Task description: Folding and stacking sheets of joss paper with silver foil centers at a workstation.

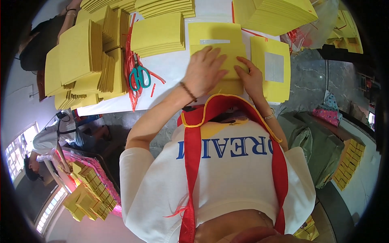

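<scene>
A folded yellow paper piece (231, 50) with a pale grey rectangular patch lies on the white-covered table in front of me. My left hand (204, 71) rests flat across its front part, fingers spread. At the piece's right edge, my right hand (251, 77) touches the paper with thumb and forefinger apart; its other fingers are mostly hidden. Just to the right lies another flat yellow piece (256, 69), also with a grey patch (274, 67). Left of my hands are teal-handled scissors (139, 77) on a bundle of red plastic strips (131, 97).
Yellow paper stacks stand at the left (77, 52), behind (156, 34) and at the back right (275, 16). A clear plastic bag (320, 24) hangs by the right corner. Another person (52, 133) is at the far left near a pink-edged container (105, 182) of yellow bundles.
</scene>
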Available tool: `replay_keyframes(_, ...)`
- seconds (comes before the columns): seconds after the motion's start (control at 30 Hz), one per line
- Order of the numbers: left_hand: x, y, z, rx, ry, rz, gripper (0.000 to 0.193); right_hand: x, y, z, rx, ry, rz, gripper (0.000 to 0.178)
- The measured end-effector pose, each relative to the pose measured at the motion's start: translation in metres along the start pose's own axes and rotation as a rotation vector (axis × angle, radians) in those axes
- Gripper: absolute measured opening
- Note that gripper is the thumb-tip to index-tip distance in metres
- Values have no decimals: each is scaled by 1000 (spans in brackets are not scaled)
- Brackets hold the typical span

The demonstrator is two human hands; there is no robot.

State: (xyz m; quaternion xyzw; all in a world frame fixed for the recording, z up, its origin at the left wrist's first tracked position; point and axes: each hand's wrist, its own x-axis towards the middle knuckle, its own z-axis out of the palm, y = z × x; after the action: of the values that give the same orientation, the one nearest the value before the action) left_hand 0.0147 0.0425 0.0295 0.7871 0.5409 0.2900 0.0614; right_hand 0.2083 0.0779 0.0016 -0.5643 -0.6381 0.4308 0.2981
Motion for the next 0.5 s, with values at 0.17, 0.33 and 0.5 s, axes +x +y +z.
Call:
replay_keyframes(0.17,-7,-4,34,135,-150,20,55,-1,-5,-2,23,-38,50,33)
replay_keyframes(0.33,-8,-5,41,133,-154,9,58,-16,-10,-6,-563,105,-279,48)
replay_keyframes(0.5,-6,-4,37,134,-183,23,58,-37,22,-5,-753,-125,-673,52)
